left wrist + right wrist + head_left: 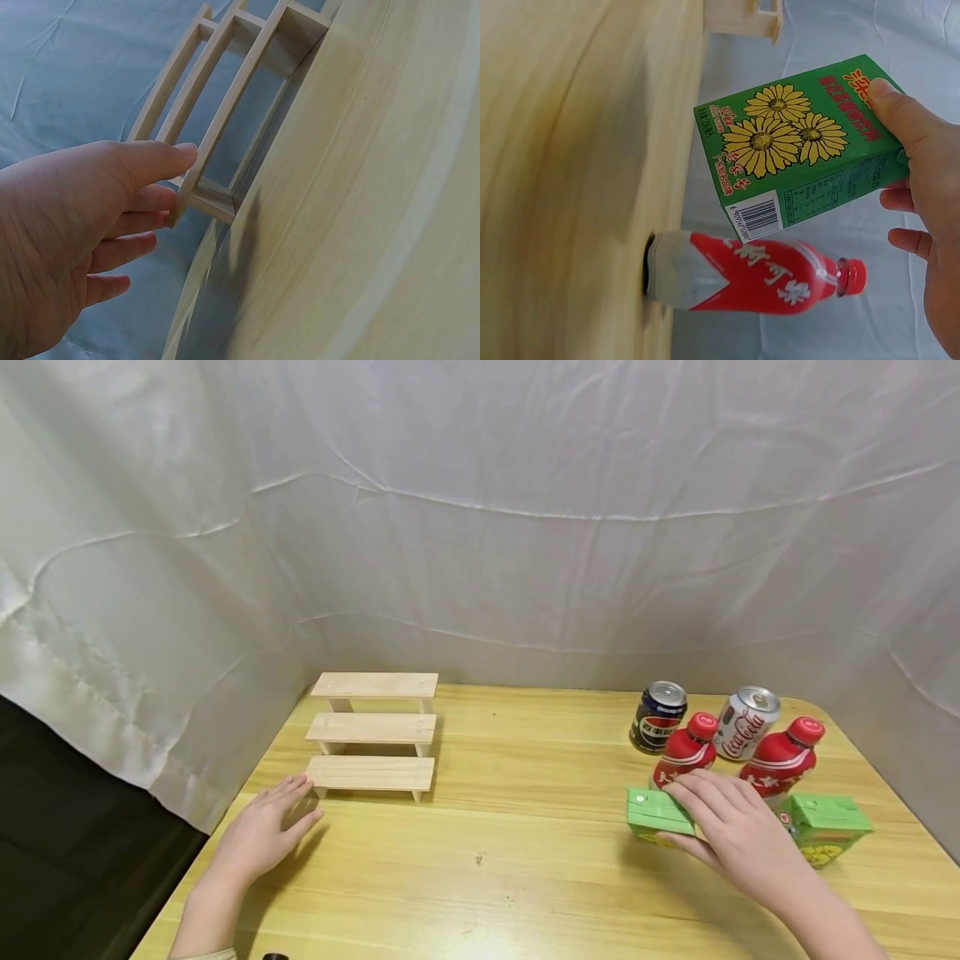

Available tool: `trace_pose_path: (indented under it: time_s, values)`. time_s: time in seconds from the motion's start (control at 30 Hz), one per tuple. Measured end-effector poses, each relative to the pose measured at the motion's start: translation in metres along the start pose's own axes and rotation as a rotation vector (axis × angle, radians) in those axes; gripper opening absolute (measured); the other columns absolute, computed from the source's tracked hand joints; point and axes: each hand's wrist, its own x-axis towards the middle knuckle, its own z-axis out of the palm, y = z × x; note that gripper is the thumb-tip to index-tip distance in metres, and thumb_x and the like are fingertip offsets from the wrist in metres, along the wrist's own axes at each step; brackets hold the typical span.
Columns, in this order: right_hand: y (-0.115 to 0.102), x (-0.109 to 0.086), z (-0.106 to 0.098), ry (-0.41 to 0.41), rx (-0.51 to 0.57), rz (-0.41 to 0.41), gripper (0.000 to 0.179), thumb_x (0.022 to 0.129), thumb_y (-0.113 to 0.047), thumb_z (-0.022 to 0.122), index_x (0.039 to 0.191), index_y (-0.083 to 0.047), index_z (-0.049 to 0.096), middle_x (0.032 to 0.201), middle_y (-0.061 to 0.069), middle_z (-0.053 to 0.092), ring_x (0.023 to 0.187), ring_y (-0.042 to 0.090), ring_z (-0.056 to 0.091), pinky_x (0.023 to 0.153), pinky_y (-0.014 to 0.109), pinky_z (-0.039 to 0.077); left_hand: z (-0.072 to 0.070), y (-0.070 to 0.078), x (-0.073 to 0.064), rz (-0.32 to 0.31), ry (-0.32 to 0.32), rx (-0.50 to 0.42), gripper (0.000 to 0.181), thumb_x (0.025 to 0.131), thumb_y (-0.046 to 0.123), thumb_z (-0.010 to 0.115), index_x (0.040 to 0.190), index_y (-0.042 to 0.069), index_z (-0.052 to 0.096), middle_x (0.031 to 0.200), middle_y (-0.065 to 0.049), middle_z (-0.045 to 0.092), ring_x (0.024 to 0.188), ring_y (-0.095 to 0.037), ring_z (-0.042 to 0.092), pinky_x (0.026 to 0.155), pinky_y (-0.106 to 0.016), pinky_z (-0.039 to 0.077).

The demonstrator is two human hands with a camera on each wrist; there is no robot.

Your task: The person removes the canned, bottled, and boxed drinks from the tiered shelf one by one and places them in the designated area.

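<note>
My right hand (738, 831) grips a green drink carton (795, 139) by its upper end, thumb on the flower-printed face. The carton is raised off the table, its lower end clear of the wood in the right wrist view. Just beyond it stands a red-labelled bottle (750, 274) with a red cap. At the left, my left hand (258, 831) has its fingertips right at the left end of the lowest step of a three-step wooden rack (371, 772). In the left wrist view its thumb (161, 159) overlaps that step's end, the fingers loosely extended.
Behind the right hand stand a dark blue can (658, 718), a silver Coca-Cola can (746, 724) and a second red bottle (780, 760). Another green carton (828, 827) stands right of that hand. Pale curtains (562, 527) hang behind the wooden table (510, 860).
</note>
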Motion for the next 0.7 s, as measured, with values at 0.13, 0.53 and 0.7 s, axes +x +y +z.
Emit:
trace_pose_path:
  time_s: [0.13, 0.53, 0.7]
  values:
    - [0.002, -0.006, -0.002, 0.001, 0.011, 0.014, 0.064, 0.099, -0.058, 0.038, 0.112, -0.002, 0.065, 0.108, 0.013, 0.065, 0.104, 0.033, 0.055, 0.123, 0.016, 0.009, 0.000, -0.001, 0.001, -0.002, -0.009, -0.005, 0.061, 0.094, 0.039, 0.062, 0.139, 0.000, 0.052, 0.145, -0.022, 0.048, 0.137, -0.044, 0.041, 0.114, -0.062, 0.030]
    - [0.010, -0.016, -0.007, -0.077, -0.025, 0.051, 0.069, 0.099, -0.061, 0.032, 0.113, -0.002, 0.065, 0.109, 0.012, 0.064, 0.105, 0.032, 0.055, 0.120, 0.012, 0.006, 0.000, 0.001, 0.000, 0.010, 0.010, -0.001, 0.060, 0.093, 0.040, 0.063, 0.137, 0.000, 0.054, 0.144, -0.021, 0.050, 0.136, -0.043, 0.043, 0.114, -0.062, 0.031]
    - [0.013, -0.019, -0.007, -0.100, -0.034, 0.064, 0.069, 0.099, -0.061, 0.031, 0.114, -0.003, 0.065, 0.109, 0.011, 0.064, 0.105, 0.030, 0.054, 0.113, 0.016, 0.019, 0.000, -0.001, 0.001, 0.008, 0.005, 0.006, 0.060, 0.094, 0.039, 0.063, 0.138, 0.000, 0.053, 0.145, -0.021, 0.050, 0.137, -0.043, 0.042, 0.114, -0.062, 0.031]
